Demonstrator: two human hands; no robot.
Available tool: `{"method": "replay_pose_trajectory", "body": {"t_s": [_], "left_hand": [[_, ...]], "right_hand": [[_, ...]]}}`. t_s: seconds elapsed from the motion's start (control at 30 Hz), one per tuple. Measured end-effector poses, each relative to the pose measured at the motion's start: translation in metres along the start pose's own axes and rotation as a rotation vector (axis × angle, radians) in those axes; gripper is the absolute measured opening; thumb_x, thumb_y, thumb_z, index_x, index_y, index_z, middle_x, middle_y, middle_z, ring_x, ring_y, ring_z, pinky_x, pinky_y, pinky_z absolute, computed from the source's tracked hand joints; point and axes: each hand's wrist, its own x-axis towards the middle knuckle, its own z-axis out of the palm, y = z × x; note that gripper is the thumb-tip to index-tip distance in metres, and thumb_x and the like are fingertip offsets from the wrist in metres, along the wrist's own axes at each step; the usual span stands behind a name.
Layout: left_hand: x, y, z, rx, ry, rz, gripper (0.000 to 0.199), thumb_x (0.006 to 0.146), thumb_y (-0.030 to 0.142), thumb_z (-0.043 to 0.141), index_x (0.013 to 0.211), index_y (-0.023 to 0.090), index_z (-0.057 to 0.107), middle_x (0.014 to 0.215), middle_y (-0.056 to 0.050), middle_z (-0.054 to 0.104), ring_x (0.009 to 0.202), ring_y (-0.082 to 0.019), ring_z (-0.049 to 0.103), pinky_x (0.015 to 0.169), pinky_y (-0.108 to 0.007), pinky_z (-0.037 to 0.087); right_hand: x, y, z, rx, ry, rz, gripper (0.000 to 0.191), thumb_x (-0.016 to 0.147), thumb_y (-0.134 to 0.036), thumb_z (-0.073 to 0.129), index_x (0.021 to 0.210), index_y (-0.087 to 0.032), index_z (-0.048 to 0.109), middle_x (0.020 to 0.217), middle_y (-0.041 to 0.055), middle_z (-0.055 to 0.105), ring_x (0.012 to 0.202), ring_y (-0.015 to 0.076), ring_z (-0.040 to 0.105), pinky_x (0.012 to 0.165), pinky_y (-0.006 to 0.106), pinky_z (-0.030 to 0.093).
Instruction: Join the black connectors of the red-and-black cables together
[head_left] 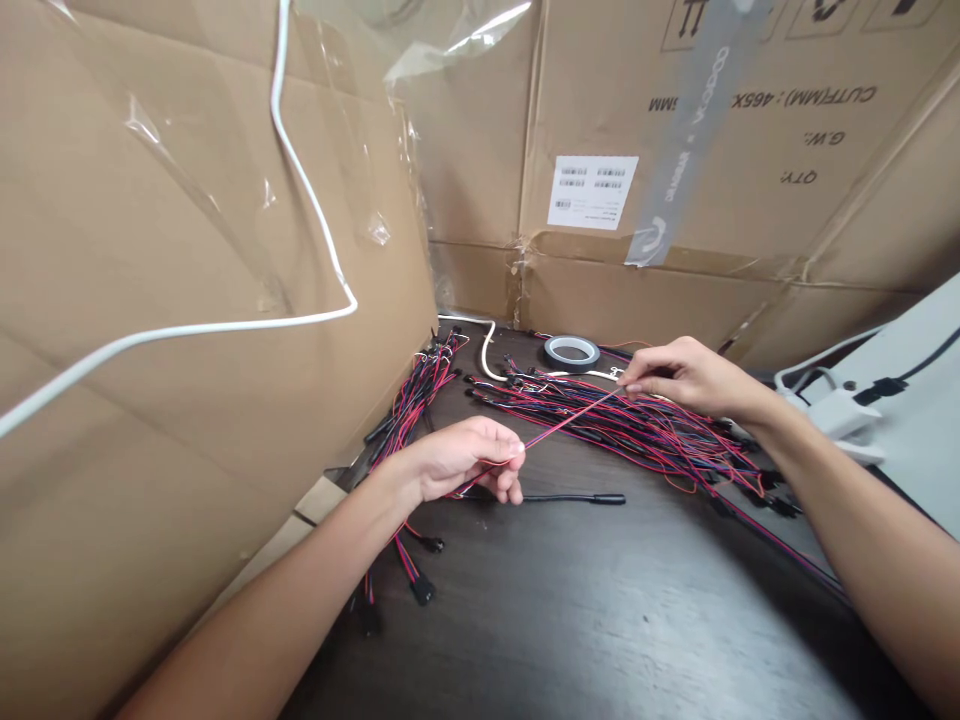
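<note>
A thin red and dark wire pair (564, 423) runs taut between my two hands, above the dark table. My left hand (469, 460) pinches it between thumb and fingers. Its other end, up and to the right, is pinched by my right hand (675, 377). Below my left hand lies a black cable (566, 498) with a black end piece, its other part hidden behind the fingers. A large bundle of red and black wires (637, 430) spreads under and beside my right hand. To the left, a second wire bundle (420, 390) lies along the cardboard, with black connectors (422, 588) toward me.
A roll of tape (571, 352) lies at the back near a white cable (489, 350). Cardboard boxes (480, 180) wall off the back and left. Another white cable (225, 326) hangs across the left cardboard. White plugs (840, 415) stand at right beside a pale panel (919, 380).
</note>
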Motion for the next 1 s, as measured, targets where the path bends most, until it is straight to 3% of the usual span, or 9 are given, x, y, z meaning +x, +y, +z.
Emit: {"method": "replay_pose_trajectory", "body": {"t_s": [0.23, 0.6, 0.83, 1.0], "left_hand": [[0.0, -0.001, -0.007, 0.059, -0.018, -0.033, 0.025, 0.073, 0.031, 0.06, 0.06, 0.013, 0.051, 0.048, 0.0, 0.051, 0.057, -0.013, 0.059, 0.055, -0.021, 0.038], [-0.001, 0.0, -0.009, 0.078, 0.013, -0.047, 0.023, 0.074, 0.029, 0.059, 0.062, 0.012, 0.05, 0.05, 0.0, 0.052, 0.062, -0.015, 0.063, 0.056, -0.021, 0.04], [-0.005, 0.003, -0.014, 0.108, 0.007, -0.052, 0.021, 0.073, 0.026, 0.057, 0.059, 0.012, 0.05, 0.051, -0.002, 0.052, 0.06, -0.016, 0.063, 0.053, -0.02, 0.041], [-0.005, 0.004, -0.014, 0.103, 0.008, -0.038, 0.02, 0.073, 0.023, 0.055, 0.057, 0.012, 0.05, 0.048, -0.001, 0.049, 0.059, -0.016, 0.063, 0.052, -0.02, 0.042]], "right_hand": [[-0.011, 0.024, -0.004, -0.008, 0.011, 0.07, 0.022, 0.082, -0.037, 0.056, 0.077, -0.017, 0.064, 0.073, 0.0054, 0.067, 0.065, 0.0155, 0.059, 0.062, 0.027, 0.044], [-0.011, 0.028, -0.004, 0.001, -0.013, 0.075, 0.027, 0.081, -0.041, 0.055, 0.077, -0.015, 0.064, 0.072, 0.0062, 0.065, 0.065, 0.0148, 0.058, 0.062, 0.025, 0.042], [-0.004, 0.02, 0.008, -0.067, -0.241, 0.085, 0.022, 0.085, -0.034, 0.046, 0.077, -0.016, 0.056, 0.07, 0.0032, 0.061, 0.065, 0.0145, 0.054, 0.064, 0.026, 0.039], [-0.004, 0.022, 0.011, -0.054, -0.315, 0.112, 0.022, 0.086, -0.035, 0.044, 0.078, -0.017, 0.054, 0.073, 0.0032, 0.059, 0.068, 0.0154, 0.052, 0.066, 0.027, 0.038]]}}
